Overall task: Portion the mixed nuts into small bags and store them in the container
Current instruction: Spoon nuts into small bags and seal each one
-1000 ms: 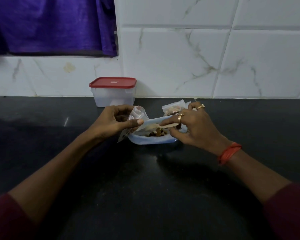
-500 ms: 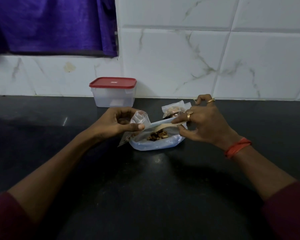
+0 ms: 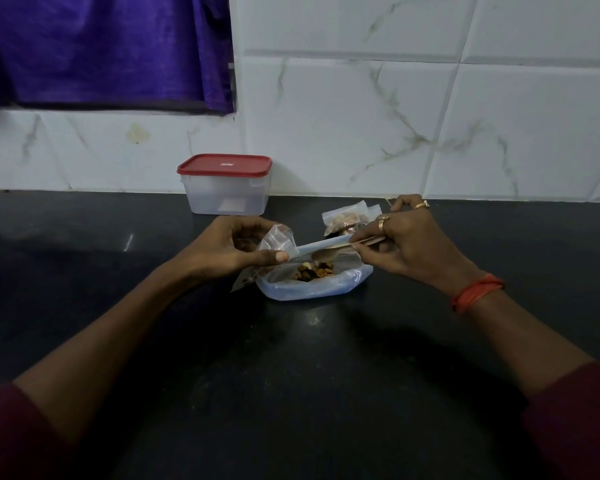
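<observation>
Presently, a small bag (image 3: 278, 241) is being pinched by the left hand (image 3: 232, 252); a spoon (image 3: 326, 253) is being gripped by the right hand (image 3: 406, 244) over the mixed nuts (image 3: 314, 271) in the large bag (image 3: 312, 289). Risk: nuts being scattered on the counter (image 3: 291, 375), should the limp mouth collapse.

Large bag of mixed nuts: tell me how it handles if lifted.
Probably floppy: the large bag is thin, crumpled plastic slumped on the counter. Its nuts pool low, so they would likely shift and sag.
</observation>
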### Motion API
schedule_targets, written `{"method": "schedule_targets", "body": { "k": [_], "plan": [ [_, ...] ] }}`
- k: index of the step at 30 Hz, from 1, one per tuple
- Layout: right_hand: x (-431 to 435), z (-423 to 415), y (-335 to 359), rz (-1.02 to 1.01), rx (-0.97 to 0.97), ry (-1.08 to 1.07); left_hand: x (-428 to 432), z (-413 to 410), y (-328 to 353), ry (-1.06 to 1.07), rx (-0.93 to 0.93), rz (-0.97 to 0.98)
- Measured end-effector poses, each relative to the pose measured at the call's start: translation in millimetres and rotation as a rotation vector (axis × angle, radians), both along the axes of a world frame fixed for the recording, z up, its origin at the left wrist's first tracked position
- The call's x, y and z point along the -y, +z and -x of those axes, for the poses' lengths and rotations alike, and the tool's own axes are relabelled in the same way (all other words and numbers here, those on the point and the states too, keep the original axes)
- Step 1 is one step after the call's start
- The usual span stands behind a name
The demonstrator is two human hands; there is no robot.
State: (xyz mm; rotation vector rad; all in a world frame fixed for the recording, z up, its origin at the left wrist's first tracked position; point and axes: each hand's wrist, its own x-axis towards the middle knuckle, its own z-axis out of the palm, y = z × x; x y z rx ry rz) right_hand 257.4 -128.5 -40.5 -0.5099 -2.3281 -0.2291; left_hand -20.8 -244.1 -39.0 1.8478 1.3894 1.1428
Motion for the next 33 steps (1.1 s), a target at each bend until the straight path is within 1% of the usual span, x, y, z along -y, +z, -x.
{"method": "schedule_targets", "body": {
  "k": [4,8,11,13,17,19,21,23,28,33],
  "plan": [
    [-0.4,-1.6,-0.1,-0.050,0.071,-0.031,-0.4,2.8,0.1,0.018,-0.025,-0.011],
    [0.6,-2.9,1.3,0.035,0.072,-0.056,0.1,6.1,0.9,0.009,-0.056,-0.004],
    [1.7,-3.3,4.3,0.036,0.038,-0.037,-0.6,5.4,-0.7,0.008,-0.071,-0.009],
    [3.3,-4.5,7.2,-0.018,0.026,0.003,-1.0,4.1,-1.6,0.012,-0.064,-0.013],
    [2.6,-5.4,8.1,-0.264,0.099,0.046,-2.1,4.0,-3.0,0.016,-0.057,-0.023],
    [2.2,-5.2,7.3,-0.350,0.146,0.028,-2.2,3.9,-3.2,0.009,-0.057,-0.020],
    [3.7,-2.4,4.5,-0.391,0.221,-0.021,-1.9,3.9,-3.9,0.000,-0.070,-0.016],
    [5.7,0.5,2.2,-0.343,0.248,-0.052,-1.7,3.6,-3.9,-0.002,-0.076,-0.007],
    [7.3,-2.0,5.5,-0.079,0.106,-0.063,-1.7,4.6,-2.9,-0.020,-0.071,-0.005],
    [9.0,-2.4,10.9,0.028,0.042,-0.109,-2.7,8.7,-3.4,-0.030,-0.075,0.011]
  ]
}}
